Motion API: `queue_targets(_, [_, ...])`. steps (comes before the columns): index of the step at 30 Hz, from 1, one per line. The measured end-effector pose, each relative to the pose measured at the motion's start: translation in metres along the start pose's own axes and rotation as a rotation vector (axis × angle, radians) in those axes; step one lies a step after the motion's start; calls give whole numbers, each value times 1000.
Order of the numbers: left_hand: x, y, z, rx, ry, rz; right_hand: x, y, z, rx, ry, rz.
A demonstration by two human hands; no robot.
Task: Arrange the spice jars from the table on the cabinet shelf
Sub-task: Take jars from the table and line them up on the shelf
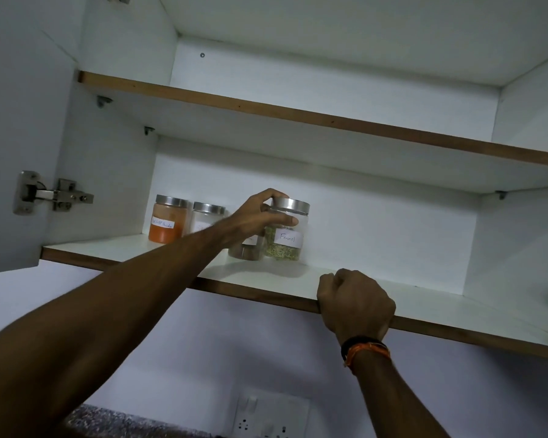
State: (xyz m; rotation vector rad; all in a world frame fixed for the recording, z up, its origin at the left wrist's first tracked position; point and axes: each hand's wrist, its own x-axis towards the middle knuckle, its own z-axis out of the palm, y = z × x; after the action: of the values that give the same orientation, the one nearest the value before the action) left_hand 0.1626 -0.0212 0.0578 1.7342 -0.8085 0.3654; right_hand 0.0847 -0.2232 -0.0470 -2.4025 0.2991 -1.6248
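Observation:
My left hand (260, 218) reaches up into the cabinet and grips a clear jar labelled "Fennel" (285, 235), with a metal lid and green seeds, standing on the lower shelf (393, 298). To its left a jar of brown spice (246, 251) is mostly hidden behind my hand. Further left stand a jar of white contents (206, 218) and a jar of orange powder (166, 219), both metal-lidded. My right hand (355, 300) is curled over the front edge of the lower shelf, gripping it; a dark and orange band sits on its wrist.
The upper shelf (298, 113) runs above. The cabinet door (13, 137) stands open at left with its hinge (51, 194). The shelf stretches on to the right of the fennel jar. A wall socket (269, 418) and a granite counter (114, 423) lie below.

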Motion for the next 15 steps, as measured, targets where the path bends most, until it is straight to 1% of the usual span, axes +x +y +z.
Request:
queue_targets(3, [14,-16,1,13,-18,-16,-1,-1,2,49,78,-20])
queue_targets(7, [29,-32,5,30,-40,-20,-1,1,4,52,134,-37])
queue_targets(15, [47,-55,17,187,-90,-1,-1,2,6,91,182,-66])
